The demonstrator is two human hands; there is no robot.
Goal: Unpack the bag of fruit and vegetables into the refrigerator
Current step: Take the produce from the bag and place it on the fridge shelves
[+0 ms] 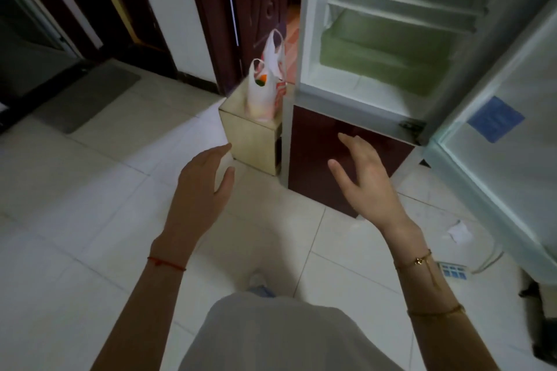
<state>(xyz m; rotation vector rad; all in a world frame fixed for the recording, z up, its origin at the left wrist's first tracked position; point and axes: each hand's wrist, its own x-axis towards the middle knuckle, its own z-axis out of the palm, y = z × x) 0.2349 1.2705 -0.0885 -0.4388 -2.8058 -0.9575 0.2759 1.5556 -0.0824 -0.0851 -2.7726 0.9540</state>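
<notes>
A white plastic bag (261, 90) with orange and green produce showing through stands upright on a small beige cabinet (250, 135), left of the refrigerator (304, 39). The refrigerator's upper door (497, 135) is swung open to the right; white shelves and a green drawer (388, 51) show inside. My left hand (202, 178) and my right hand (364, 178) are held out in front of me above the floor, fingers straight, holding nothing, well short of the bag.
The dark red lower refrigerator door (340, 156) is closed. A dark wooden room door (259, 3) stands behind the bag. A grey mat (90, 96) lies at left. A scrap of paper (459, 232) and a power strip (455, 271) lie on the tiled floor at right.
</notes>
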